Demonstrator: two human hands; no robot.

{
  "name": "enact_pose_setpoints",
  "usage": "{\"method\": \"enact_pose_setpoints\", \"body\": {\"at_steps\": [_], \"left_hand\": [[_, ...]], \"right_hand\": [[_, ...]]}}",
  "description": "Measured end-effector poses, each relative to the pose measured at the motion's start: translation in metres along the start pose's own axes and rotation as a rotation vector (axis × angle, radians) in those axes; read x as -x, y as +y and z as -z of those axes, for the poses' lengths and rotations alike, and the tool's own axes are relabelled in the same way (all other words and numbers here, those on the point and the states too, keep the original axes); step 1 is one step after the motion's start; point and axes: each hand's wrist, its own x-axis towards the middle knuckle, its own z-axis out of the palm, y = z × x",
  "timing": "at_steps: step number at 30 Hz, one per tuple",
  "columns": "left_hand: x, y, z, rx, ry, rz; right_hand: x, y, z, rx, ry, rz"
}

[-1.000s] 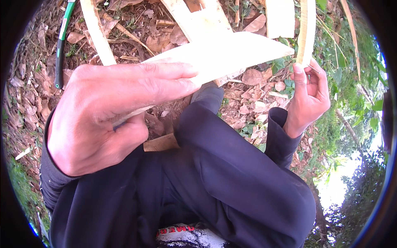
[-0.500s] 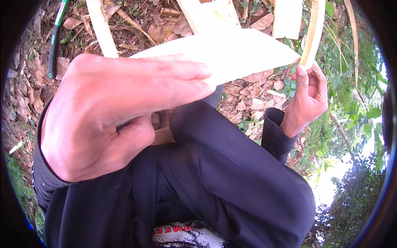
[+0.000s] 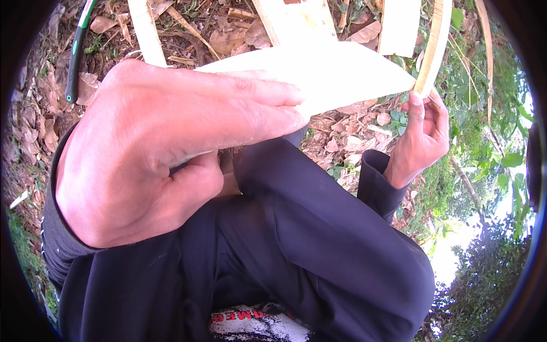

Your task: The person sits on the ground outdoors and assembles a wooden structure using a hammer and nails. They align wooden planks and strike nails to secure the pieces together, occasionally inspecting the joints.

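Observation:
A broad, pale, thin sheet-like piece (image 3: 342, 74), too bright to show its grain, stretches between my hands and tapers at its right end. My left hand (image 3: 154, 137) reaches across its near left part. Its fingers are straight and pressed together, with the thumb bent underneath; whatever lies in the grip is hidden. Over at the right, my right hand (image 3: 421, 137) pinches the lower end of a narrow pale strip (image 3: 433, 45) between thumb and fingers. The sheet's tapered tip meets that thumb, and I cannot tell whether it is pinched too.
Beyond the sheet, pale flat pieces (image 3: 399, 25) and another strip (image 3: 148, 34) lie on leaf-littered ground. A tool with a black and green handle (image 3: 75, 62) is at the far left. My bent dark-trousered leg (image 3: 330, 216) is below my hands; green plants (image 3: 484, 273) grow at the right.
My left hand has shifted slightly right along the sheet, its fingertips covering more of the near edge. My right hand has stayed almost in place, still pinching.

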Motion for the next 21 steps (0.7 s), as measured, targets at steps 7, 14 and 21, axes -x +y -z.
{"method": "enact_pose_setpoints", "body": {"at_steps": [7,14,21], "left_hand": [[-0.002,-0.002,0.002,0.010,-0.013,0.001],[-0.005,-0.001,0.008,0.028,-0.067,0.029],[-0.008,0.012,0.012,0.067,-0.087,0.075]], "right_hand": [[0.002,0.002,-0.004,-0.025,0.017,0.008],[0.003,0.022,0.002,-0.516,-0.122,-0.136],[-0.005,0.067,-0.012,-1.190,-0.238,-0.316]]}}
